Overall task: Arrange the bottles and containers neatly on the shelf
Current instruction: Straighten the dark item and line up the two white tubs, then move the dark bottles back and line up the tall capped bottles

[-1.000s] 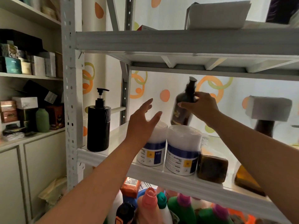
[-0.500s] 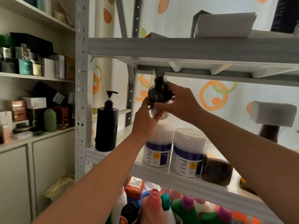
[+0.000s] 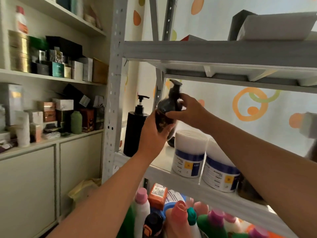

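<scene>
Between the upper shelf and the middle shelf of the grey metal rack, near its left post:

Item 1. Brown pump bottle, dark and translucent, pump head on top. I hold it in both hands, tilted a little with the top leaning right. It sits in the gap between the black pump bottle and the white tubs. Its base is hidden behind my fingers, so I cannot tell whether it touches the board.

Item 2. My left hand, fingers curled round the lower body of the brown pump bottle from the near left side.

Item 3. My right hand, fingers and thumb wrapped round the bottle's shoulder just below the neck, from the right.

Item 4. Black pump bottle, tall, upright, at the left end of the middle shelf, just beside my left hand.

Item 5. Left white tub and right white tub, blue bands and yellow label patches, upright, side by side and touching, near the front edge.

Item 6. Dark jar, right of the tubs, partly hidden by my right forearm.

Item 7. Lower level: crowded plastic bottles with pink, green, teal and purple caps.

Item 8. Far left: cream cupboard shelves stacked with small boxes, one green bottle upright among them.
</scene>
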Available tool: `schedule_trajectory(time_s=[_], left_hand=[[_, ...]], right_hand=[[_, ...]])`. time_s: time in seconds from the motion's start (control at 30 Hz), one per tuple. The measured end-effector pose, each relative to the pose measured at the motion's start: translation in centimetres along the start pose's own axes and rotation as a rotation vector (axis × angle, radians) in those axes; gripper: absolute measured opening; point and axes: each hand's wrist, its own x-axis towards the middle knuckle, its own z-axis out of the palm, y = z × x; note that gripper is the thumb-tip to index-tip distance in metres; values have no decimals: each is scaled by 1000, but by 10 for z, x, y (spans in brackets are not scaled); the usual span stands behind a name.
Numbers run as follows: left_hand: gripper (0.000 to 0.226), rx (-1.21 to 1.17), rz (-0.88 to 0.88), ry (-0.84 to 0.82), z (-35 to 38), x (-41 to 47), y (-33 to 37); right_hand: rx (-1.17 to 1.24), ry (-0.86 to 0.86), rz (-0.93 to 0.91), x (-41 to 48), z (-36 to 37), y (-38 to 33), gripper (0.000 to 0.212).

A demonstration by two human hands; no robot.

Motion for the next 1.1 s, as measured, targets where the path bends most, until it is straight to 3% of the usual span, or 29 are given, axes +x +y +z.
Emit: schedule_trajectory(time_s=[0.23,0.47,0.63,0.87,1.0,1.1], left_hand=[[51,87,-150,-9,-5,-14,-18],[50,151,-242,9,0,-31,-34],[52,184,-272,3,0,-34,-41],[60,162,-278,74,4,-51,-37],[68,241,-300,67,3,-63,-40],[68,265,-321,58,3,-61,-41]], right_hand=[[10,-158,108,13,24,12,65],[-118,-273,144,17,36,22,46],[-197,-330,169,19,42,25,53],[-335,-284,162,17,44,22,58],[-345,-280,154,12,43,23,73],[-325,-277,163,12,45,24,66]])
